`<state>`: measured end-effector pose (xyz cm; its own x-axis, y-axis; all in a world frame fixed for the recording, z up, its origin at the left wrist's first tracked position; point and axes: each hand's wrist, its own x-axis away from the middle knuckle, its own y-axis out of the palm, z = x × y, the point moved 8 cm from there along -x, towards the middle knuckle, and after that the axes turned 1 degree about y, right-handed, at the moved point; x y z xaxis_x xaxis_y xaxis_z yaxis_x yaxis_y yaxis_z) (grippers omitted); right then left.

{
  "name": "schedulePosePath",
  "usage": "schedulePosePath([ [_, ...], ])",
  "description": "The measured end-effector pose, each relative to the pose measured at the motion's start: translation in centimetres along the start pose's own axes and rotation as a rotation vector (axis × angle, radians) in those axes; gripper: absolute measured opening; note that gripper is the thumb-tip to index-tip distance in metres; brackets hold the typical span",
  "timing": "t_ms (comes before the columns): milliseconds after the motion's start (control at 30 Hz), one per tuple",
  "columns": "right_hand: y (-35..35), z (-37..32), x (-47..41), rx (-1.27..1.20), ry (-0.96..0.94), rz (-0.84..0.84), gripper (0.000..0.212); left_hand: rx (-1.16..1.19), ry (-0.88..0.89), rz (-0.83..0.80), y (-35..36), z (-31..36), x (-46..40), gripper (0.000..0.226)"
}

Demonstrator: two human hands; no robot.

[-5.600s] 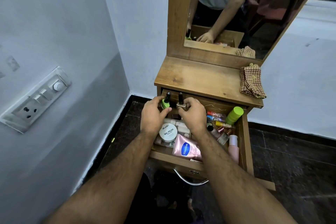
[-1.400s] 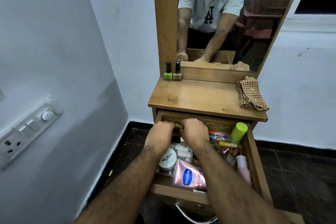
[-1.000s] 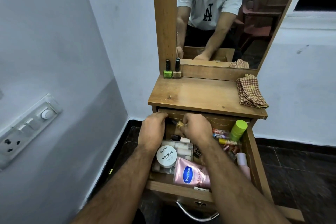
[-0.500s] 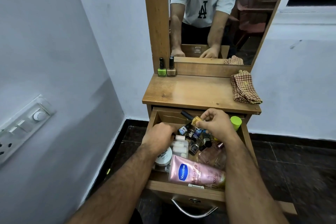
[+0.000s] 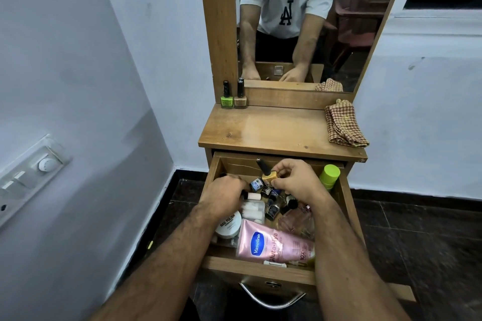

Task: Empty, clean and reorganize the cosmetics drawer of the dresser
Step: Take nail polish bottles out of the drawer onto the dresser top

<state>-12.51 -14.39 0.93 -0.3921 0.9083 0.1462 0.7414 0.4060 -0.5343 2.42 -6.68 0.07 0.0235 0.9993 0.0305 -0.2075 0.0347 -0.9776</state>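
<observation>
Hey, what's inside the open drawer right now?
The drawer holds a pink Vaseline tube, a nail polish remover tub, a green-capped bottle and small bottles. The right hand pinches a yellow polish bottle. Both hands cover whatever lies beneath.

dresser top (image 5: 273, 130): 2 polish bottles (image 5: 233, 98), cloth (image 5: 344, 124)

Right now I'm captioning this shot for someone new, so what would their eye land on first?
First, the open drawer crammed with cosmetics, where the right hand pinches a yellow nail polish bottle and the left hand digs among small bottles. Next, the pink Vaseline tube lying at the drawer's front. Then the green and beige polish bottles standing at the dresser top's back-left corner, with a checked cloth at its right edge.
</observation>
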Motion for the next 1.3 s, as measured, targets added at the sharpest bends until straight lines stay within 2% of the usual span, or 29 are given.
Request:
schedulePosePath([
  [300, 0.2, -0.4, 0.2, -0.057, -0.023, 0.008, 0.02, 0.117, -0.02, -0.045, 0.4, -0.7, -0.2, 0.03],
  [367, 0.2, -0.9, 0.4, -0.106, -0.048, -0.002, 0.02, 0.197, -0.031, 0.046, -0.4, -1.1, 0.1, 0.029],
  [467, -0.1, -2.1, 0.8, -0.258, -0.104, -0.006, 0.022, 0.384, -0.12, 0.282, -3.2, -2.9, 1.0, 0.03],
  [567, -1.0, -3.1, 1.0, -0.396, -0.158, 0.069, 0.023, 0.593, -0.183, 0.471, -5.2, -4.9, 2.1, 0.027],
  [700, -1.1, -4.9, 1.1, -0.432, -0.206, 0.188, 0.021, 0.775, -0.237, 0.635, -7.2, -6.5, 1.7, 0.023],
  [800, -1.2, -7.5, -0.4, -0.313, -0.241, 0.26, 0.02, 0.786, -0.254, 0.697, -9.6, -7.4, -0.8, 0.025],
  [933, -1.8, -10.6, -4.5, -0.108, -0.241, 0.306, 0.018, 0.717, -0.308, 0.689, -12.1, -8.3, -4.1, 0.029],
  [1067, -1.2, -11.0, -8.2, 0.017, -0.152, 0.287, 0.017, 0.687, -0.371, 0.619, -12.2, -9.7, -6.3, 0.029],
  [1300, 0.2, -12.1, -11.9, 0.166, -0.128, 0.317, 0.019, 0.696, -0.399, 0.629, -11.7, -11.1, -8.9, 0.026],
])
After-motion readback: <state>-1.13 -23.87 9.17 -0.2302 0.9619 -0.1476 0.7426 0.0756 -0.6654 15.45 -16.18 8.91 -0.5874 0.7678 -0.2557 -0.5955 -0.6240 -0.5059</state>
